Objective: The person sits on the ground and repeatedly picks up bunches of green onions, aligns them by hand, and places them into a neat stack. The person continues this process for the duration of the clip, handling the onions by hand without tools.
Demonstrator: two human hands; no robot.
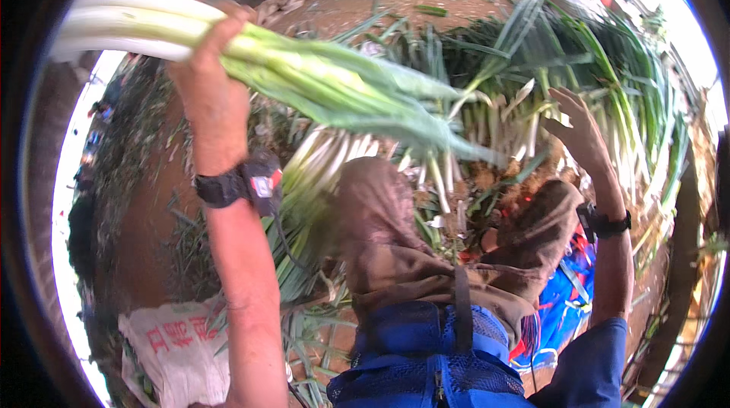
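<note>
A few leeks or large green onions [319,68] are raised at the upper left, gripped around their pale stalks by my left hand [214,60]. Their white ends point left and their green leaves trail right, somewhat blurred. On the right, my right hand [573,123] hangs with its fingers apart over a row of similar stalks with brown roots [522,128]; nothing is held in it. A paler bunch [331,151] lies beside my left knee, partly hidden by it. Loose stalks [439,180] lie between my knees.
Long green leaves [610,71] pile up along the right and back. A white woven sack [177,345] bearing red writing lies at the lower left. Blue and red material [562,305] is beside my right hip. Leaf scraps are scattered over the brown ground [365,6].
</note>
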